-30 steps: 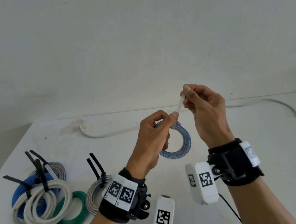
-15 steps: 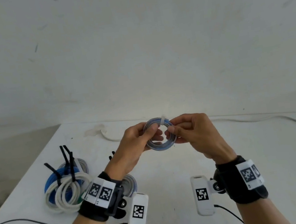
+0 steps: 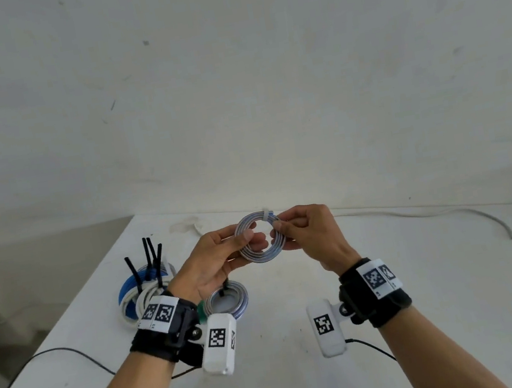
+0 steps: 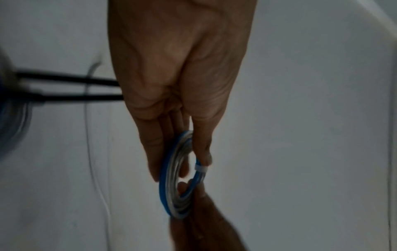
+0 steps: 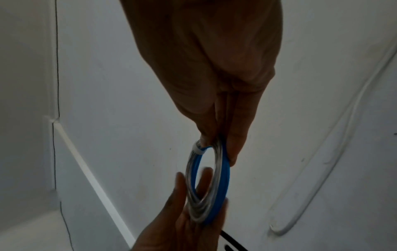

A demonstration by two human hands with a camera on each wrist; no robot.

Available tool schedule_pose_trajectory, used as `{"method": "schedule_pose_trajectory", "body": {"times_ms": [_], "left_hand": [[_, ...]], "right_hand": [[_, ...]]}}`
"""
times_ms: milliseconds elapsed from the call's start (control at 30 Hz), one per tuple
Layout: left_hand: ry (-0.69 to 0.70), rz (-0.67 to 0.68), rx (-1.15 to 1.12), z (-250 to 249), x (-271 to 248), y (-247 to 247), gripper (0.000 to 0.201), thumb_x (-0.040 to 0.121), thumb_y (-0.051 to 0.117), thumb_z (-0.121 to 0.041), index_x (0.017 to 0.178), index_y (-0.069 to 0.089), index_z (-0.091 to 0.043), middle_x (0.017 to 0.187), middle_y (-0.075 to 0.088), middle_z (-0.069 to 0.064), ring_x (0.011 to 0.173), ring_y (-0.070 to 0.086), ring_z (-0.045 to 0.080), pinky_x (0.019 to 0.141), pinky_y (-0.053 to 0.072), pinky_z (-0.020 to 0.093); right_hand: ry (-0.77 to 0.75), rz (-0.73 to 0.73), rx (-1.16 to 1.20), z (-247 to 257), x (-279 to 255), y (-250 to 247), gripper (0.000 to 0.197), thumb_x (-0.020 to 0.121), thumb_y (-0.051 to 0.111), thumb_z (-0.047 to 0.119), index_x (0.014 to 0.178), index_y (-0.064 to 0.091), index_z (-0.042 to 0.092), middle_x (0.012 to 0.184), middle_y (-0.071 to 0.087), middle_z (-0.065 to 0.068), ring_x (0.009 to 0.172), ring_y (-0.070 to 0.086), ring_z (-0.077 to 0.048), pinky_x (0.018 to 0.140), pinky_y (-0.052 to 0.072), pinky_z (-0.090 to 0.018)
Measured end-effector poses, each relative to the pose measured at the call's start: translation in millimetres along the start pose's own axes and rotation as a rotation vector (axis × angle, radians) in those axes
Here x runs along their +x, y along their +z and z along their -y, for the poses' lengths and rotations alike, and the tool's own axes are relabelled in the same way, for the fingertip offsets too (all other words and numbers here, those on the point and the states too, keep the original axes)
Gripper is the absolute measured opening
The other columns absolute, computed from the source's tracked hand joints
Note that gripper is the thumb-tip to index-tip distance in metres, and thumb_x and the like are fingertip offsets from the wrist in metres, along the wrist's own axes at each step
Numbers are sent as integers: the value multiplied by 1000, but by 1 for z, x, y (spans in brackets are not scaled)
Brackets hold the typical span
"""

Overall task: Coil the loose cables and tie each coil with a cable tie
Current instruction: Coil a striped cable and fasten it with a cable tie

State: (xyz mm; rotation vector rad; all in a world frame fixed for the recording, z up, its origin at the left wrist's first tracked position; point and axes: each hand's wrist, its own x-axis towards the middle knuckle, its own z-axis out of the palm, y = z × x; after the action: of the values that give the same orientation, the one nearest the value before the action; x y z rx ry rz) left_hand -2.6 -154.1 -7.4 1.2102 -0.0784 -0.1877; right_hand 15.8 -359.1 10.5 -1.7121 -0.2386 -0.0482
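Observation:
A small blue and white cable coil hangs above the table between both hands. A white cable tie wraps its top edge. My left hand pinches the coil's left side, thumb in front. My right hand pinches the right side just below the tie. In the left wrist view the coil stands edge-on with the tie beside the thumb tip. In the right wrist view the coil and tie sit under the fingertips.
Tied coils lie at the table's left: a blue and white pile with black tie tails sticking up, and a grey-blue coil under my left wrist. A loose white cable runs along the table's far side. A thin black wire crosses front left.
My right hand has come down from pulling the tie's tail upward and now pinches the coil's right side. The coil now faces me flat. My view has tilted up and shifted right.

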Motion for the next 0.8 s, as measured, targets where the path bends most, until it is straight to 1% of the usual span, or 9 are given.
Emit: {"method": "schedule_pose_trajectory", "body": {"times_ms": [133,200,267,367,500,567,633,733,800], "left_hand": [[119,-226,301,0,-8,-10,68,70,87,-42,121,65,-2,105,75,17,95,74,27,81,63,39],[47,-190,309,-1,-16,-9,64,80,76,-57,116,70,-4,109,75,17,96,75,27,84,62,40],[-85,-35,202,-2,-26,-10,55,95,60,-50,116,71,-1,111,74,20,101,74,30,89,60,41],[-151,104,-16,-1,-36,-24,38,95,59,-21,119,66,8,112,71,26,96,74,32,82,62,36],[-224,13,66,-3,-39,-50,38,93,62,-5,129,61,5,121,68,28,102,73,35,87,61,39],[-250,5,94,-3,-39,-59,46,86,67,-7,130,60,4,118,69,29,97,74,36,87,61,42],[-257,-4,94,-1,-38,-65,45,87,68,-5,130,59,4,118,69,29,95,74,34,85,62,40],[-256,-137,288,5,-39,-73,39,92,70,-5,127,58,6,111,72,25,91,74,28,77,63,34],[-243,-229,587,11,-41,-81,38,90,74,-8,124,57,0,109,73,19,91,74,26,76,61,33]], "right_hand": [[-71,-73,-177,3,-4,18,7,87,80,15,86,73,13,78,76,-10,73,74,-24,71,64,-43],[-148,-47,-306,5,-8,33,8,84,82,23,85,74,19,76,75,-1,72,73,-19,68,63,-37],[-165,125,-395,9,-16,48,12,85,80,26,92,77,16,80,76,1,76,74,-16,69,62,-33],[-152,305,-449,11,-22,58,9,86,79,20,92,77,14,81,77,-4,76,75,-20,76,63,-38],[-121,66,-538,-4,-11,54,19,86,80,33,96,74,18,83,73,6,66,68,-13,71,61,-37],[-13,196,-508,-12,-10,57,25,87,80,33,102,74,14,87,74,2,66,70,-16,71,63,-35],[114,342,-426,-19,-9,67,18,89,79,22,97,76,6,85,77,-12,69,73,-22,76,64,-39],[149,282,-403,-32,-2,82,10,87,80,16,85,76,7,80,77,-17,75,77,-31,79,64,-46],[165,240,-437,-40,4,88,17,85,82,19,91,73,6,79,77,-16,73,77,-30,78,64,-45]]}}
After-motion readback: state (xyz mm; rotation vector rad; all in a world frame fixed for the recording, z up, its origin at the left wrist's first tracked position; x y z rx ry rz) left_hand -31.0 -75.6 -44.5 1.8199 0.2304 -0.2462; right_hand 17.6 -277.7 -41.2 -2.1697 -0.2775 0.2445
